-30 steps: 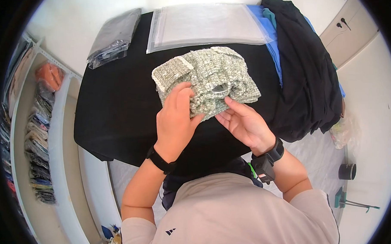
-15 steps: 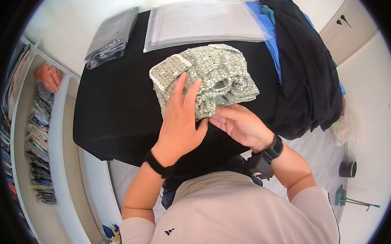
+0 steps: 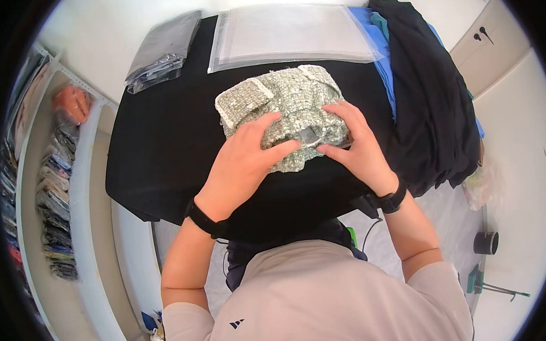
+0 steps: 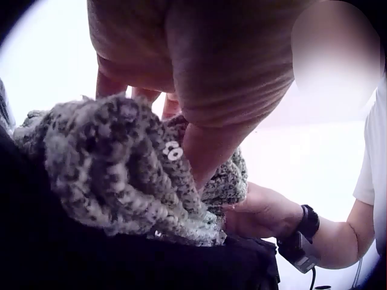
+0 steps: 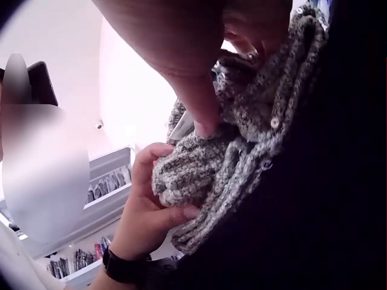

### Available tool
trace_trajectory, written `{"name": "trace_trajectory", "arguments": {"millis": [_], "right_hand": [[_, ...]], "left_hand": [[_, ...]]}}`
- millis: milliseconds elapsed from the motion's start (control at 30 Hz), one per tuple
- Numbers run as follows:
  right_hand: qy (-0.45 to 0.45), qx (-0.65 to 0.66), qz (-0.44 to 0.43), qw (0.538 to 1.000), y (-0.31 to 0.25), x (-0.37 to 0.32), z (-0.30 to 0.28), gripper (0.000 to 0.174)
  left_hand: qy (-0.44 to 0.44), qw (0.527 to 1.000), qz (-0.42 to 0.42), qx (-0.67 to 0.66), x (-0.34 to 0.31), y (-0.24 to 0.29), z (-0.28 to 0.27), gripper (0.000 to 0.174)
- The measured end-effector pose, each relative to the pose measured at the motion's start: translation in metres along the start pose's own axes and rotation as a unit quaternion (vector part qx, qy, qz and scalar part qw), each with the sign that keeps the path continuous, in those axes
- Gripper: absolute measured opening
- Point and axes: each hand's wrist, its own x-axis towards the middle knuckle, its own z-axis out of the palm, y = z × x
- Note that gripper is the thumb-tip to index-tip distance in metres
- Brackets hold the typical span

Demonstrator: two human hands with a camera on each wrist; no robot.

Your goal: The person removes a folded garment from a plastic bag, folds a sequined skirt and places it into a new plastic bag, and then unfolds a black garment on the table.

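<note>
A folded, chunky grey-green knit sweater (image 3: 290,96) with white-trimmed edges and small sequins lies on the black-covered table (image 3: 159,148). Around its neck opening a dark label (image 3: 310,134) shows. My left hand (image 3: 243,154) grips the near left side, its fingers over the top and its thumb beside the neck opening. From the other side my right hand (image 3: 364,146) holds the knit, fingers on top and thumb near the label. In the right wrist view the left hand (image 5: 145,205) pinches a thick ribbed fold between fingers and thumb.
Clear plastic bags (image 3: 290,33) lie flat along the back of the table, with a stack of packed grey items (image 3: 163,49) to their left. Black fabric (image 3: 431,104) over blue cloth drapes the right side. Shelves (image 3: 60,223) of bagged clothes stand at the left.
My right hand has come from under the sweater's near edge up onto its right side, palm turned down. My left hand has shifted its thumb up to the neck opening.
</note>
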Motion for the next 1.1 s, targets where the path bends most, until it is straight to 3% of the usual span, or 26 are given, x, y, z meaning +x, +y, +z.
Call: {"name": "trace_trajectory", "arguments": {"millis": [167,233,400,467,567,633,667,700,733,800,867,933,1100], "right_hand": [[0.05,-0.023,-0.001,0.998,-0.007,-0.006,0.007,0.054],[0.043,-0.064,-0.02,0.997,-0.003,-0.009,0.011,0.052],[0.013,-0.129,-0.005,0.992,-0.002,-0.016,0.009,0.052],[0.008,-0.132,0.002,0.991,-0.011,-0.021,0.005,0.053],[0.106,-0.035,0.064,0.992,-0.019,-0.037,0.001,0.061],[0.161,0.2,0.212,0.943,-0.023,-0.049,-0.002,0.05],[0.171,0.314,0.268,0.895,-0.021,-0.055,-0.004,0.047],[0.114,0.397,0.308,0.857,-0.023,-0.057,-0.008,0.039],[0.114,0.396,0.309,0.857,-0.026,-0.056,-0.009,0.039],[0.035,0.576,0.415,0.703,-0.036,-0.049,-0.009,0.035],[0.032,0.602,0.405,0.687,-0.034,-0.041,-0.006,0.032],[0.024,0.653,0.427,0.625,-0.033,-0.033,-0.002,0.03],[0.028,0.671,0.41,0.617,-0.034,-0.026,0.013,0.032]], "left_hand": [[0.031,0.998,-0.035,0.047,0.006,0.011,0.002,0.034],[0.123,0.985,-0.072,0.102,0.006,0.016,0.007,0.027],[0.091,0.981,-0.096,0.14,-0.004,0.019,0.036,0.023],[0.08,0.984,-0.09,0.13,-0.006,0.018,0.036,0.029],[0.07,0.991,-0.082,0.075,-0.01,0.018,0.033,0.035],[0.08,0.994,-0.075,0.025,-0.015,0.019,0.033,0.044],[0.09,0.994,-0.066,-0.025,-0.016,0.019,0.033,0.053],[0.089,0.993,-0.066,-0.027,-0.017,0.019,0.034,0.053],[0.107,0.992,-0.062,-0.039,-0.017,0.019,0.035,0.058],[0.125,0.989,-0.055,-0.055,-0.016,0.02,0.034,0.063],[0.019,0.995,-0.098,-0.011,-0.014,0.023,0.027,0.068],[0.032,0.995,-0.098,-0.008,-0.015,0.023,0.031,0.064],[0.053,0.995,-0.079,0.014,-0.013,0.021,0.033,0.06]]}}
